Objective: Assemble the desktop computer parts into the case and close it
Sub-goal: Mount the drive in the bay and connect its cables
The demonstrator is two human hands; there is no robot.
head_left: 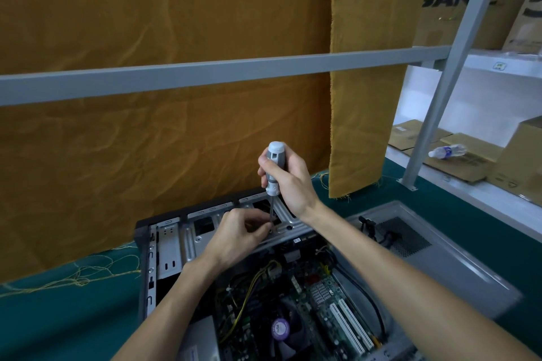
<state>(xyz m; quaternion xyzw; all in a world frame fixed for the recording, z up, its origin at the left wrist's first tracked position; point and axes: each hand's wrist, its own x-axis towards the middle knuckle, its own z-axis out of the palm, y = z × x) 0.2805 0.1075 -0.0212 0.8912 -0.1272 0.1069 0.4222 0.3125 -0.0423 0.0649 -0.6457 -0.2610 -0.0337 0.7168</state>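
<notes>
An open desktop case (164, 246) lies on its side on the green table. Its motherboard (319, 302) shows, with a fan bearing a purple sticker (280, 328) and white slots. My right hand (289, 179) grips the white and grey handle of a screwdriver (273, 168), held upright with its tip down at the metal drive bay bracket (286, 223). My left hand (240, 233) pinches at the shaft's tip, where any screw is hidden by the fingers. The grey side panel (457, 261) lies flat to the right of the case.
An orange cloth (146, 126) hangs behind the table, crossed by a grey metal rail (205, 73). On the right stand a slanted shelf post (440, 102), cardboard boxes (469, 158) and a plastic bottle (447, 152). Loose yellow threads (79, 275) lie on the green table (58, 322).
</notes>
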